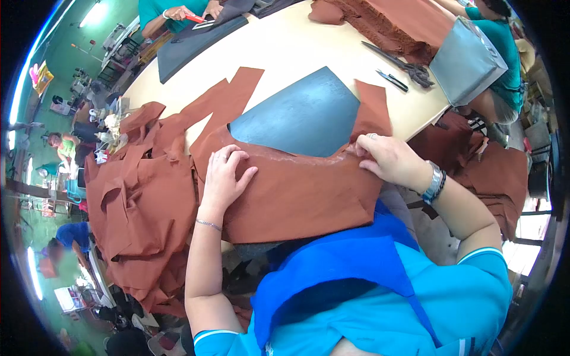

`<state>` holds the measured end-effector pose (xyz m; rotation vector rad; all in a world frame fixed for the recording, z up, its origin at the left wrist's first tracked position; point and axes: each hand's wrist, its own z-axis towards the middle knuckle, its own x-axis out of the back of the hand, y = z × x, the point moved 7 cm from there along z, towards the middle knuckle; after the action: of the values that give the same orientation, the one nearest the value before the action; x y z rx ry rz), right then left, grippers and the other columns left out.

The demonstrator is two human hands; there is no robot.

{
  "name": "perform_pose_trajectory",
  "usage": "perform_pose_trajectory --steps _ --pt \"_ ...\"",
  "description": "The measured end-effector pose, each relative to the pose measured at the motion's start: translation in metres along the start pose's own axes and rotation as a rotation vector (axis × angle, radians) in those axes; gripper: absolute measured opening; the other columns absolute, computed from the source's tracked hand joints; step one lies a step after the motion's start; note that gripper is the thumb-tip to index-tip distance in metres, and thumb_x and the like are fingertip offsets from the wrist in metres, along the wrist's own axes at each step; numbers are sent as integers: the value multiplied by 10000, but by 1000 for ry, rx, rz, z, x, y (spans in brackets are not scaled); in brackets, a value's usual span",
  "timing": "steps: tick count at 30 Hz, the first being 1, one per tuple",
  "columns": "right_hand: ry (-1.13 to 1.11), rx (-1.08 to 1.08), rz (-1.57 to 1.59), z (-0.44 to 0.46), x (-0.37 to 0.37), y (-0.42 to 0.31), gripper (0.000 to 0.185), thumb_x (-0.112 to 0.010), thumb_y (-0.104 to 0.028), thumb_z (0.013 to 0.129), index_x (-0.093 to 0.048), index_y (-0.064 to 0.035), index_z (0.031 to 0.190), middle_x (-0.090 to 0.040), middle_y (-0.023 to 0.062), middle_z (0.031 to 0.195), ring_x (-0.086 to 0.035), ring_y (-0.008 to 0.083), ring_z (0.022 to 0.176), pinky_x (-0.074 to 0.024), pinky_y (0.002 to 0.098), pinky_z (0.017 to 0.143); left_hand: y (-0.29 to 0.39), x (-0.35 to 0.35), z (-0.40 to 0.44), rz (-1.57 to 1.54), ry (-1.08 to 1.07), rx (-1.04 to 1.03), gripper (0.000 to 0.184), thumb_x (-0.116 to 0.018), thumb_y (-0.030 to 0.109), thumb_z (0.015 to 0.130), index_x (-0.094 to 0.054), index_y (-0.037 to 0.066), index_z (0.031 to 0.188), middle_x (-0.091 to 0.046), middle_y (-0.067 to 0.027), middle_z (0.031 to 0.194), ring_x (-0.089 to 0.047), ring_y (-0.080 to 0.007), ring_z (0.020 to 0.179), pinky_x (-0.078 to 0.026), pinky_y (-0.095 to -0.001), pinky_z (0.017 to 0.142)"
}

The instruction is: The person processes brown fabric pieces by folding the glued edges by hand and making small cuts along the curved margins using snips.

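A brown leather piece (303, 199) with a curved upper edge lies in front of me, partly over a dark smooth board (297, 113). On its left end rests my left hand (224, 175), fingers bent down at the leather's edge and thumb apart from them. My right hand (389, 159) pinches the curved edge at the right, its fingertips partly hidden. A pale, rough band runs along that edge between the hands. Narrower brown arms of leather extend past the board on both sides.
Brown leather pieces (139, 202) are heaped at the left. Beyond the board lie small snips (392, 80), dark scissors (395, 56) and a grey box-like block (469, 59). Across the pale table (279, 47), a co-worker's hand (180, 13) holds a red-handled tool. Another person sits at right.
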<state>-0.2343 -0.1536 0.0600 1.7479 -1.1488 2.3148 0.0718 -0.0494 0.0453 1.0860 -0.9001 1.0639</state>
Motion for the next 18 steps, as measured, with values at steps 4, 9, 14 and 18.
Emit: perform_pose_trajectory --steps 4,9,14,18 --pt "-322 -38 -139 53 -1 25 230 -680 -59 789 -593 -66 1001 -657 141 950 -658 340 930 -527 444 797 16 13 -23 19 -37 76 430 -761 318 831 -649 51 1149 -589 -162 1272 -561 -362 1157 -447 -462 1021" --pt "533 224 -300 136 45 24 278 -650 -45 812 -601 -49 1086 -636 178 1142 -619 345 1076 -508 438 910 59 14 -20 -86 -320 224 561 -744 387 829 -616 44 1255 -587 -172 1291 -572 -363 1177 -478 -445 994" --pt "343 369 -90 142 -3 3 281 -670 -99 850 -612 -57 1122 -633 155 1083 -612 349 1054 -507 442 922 88 -25 -18 -26 -76 -145 612 -702 426 858 -575 77 1344 -516 -174 1419 -477 -378 1308 -375 -518 1090" --pt "192 389 -43 131 -23 -3 252 -667 -87 862 -629 -47 1107 -645 139 1068 -621 328 1031 -503 423 922 132 -26 -18 -66 -1 -109 575 -695 444 857 -613 89 1303 -567 -145 1355 -527 -323 1241 -399 -467 1039"
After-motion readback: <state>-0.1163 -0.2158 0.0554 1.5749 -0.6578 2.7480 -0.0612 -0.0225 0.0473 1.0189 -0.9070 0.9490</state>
